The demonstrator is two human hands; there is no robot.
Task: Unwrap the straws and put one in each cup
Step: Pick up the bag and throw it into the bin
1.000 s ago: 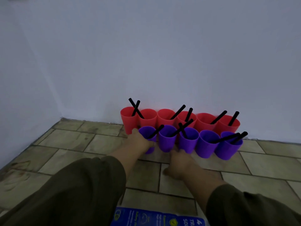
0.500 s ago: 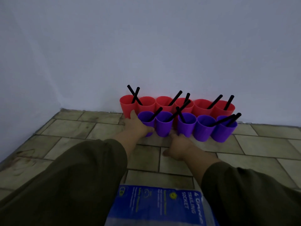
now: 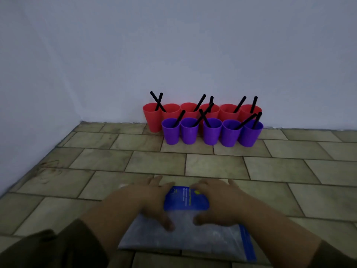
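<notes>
On the tiled floor [image 3: 212,167], both hands' grip lies released on a bag [image 3: 185,235].

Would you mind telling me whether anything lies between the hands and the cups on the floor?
Nothing visible does. Both the left hand and right hand rest on a plastic packet near the person, and only bare tiled floor separates them from the purple cups and red cups.

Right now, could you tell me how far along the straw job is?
Nearly done: six red cups and five purple cups each show a black straw. Both hands, left and right, rest on the plastic bag. No wrapped straws visible.
</notes>
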